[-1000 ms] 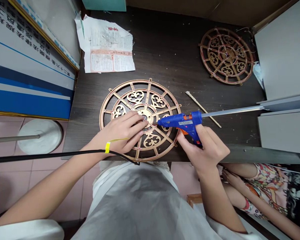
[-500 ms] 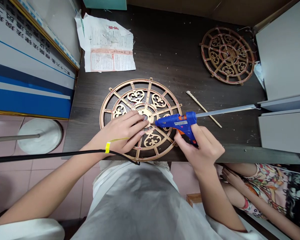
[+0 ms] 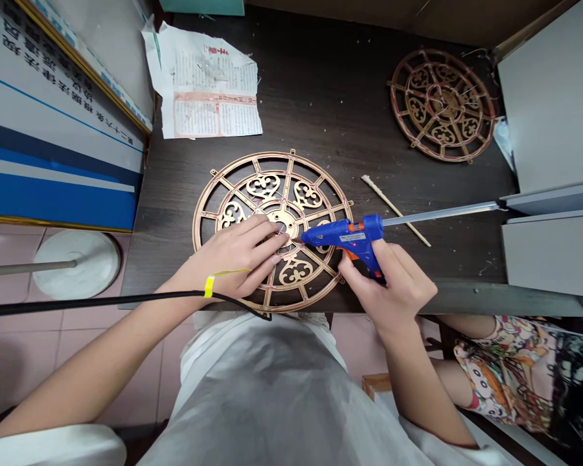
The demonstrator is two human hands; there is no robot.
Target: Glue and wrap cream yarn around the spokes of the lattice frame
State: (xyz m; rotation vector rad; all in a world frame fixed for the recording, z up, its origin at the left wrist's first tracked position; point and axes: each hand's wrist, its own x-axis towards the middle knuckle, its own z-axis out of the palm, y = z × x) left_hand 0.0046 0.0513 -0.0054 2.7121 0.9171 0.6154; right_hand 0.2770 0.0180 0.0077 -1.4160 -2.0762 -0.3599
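A round gold filigree wheel (image 3: 252, 181) lies flat on the dark wooden table (image 3: 330, 103) in front of me. My left hand (image 3: 236, 255) rests on its near left part, fingers pressed together and pinching something small at the hub. My right hand (image 3: 393, 285) grips a blue hot glue gun (image 3: 344, 236) by the handle. The gun's nozzle points left at the hub, close to my left fingertips. A clear glue stick (image 3: 442, 212) juts from the gun's back toward the right.
A second, darker filigree wheel (image 3: 442, 103) lies at the far right. A printed paper sheet (image 3: 208, 87) lies at the far left, and a thin wooden stick (image 3: 393, 208) lies right of the gold wheel. A black cable (image 3: 102, 302) crosses my left arm. Another person in patterned clothing (image 3: 519, 382) sits at lower right.
The glue gun's nozzle has moved a little left toward the hub. My left hand has stayed put. The other person's hand at lower right has gone from view.
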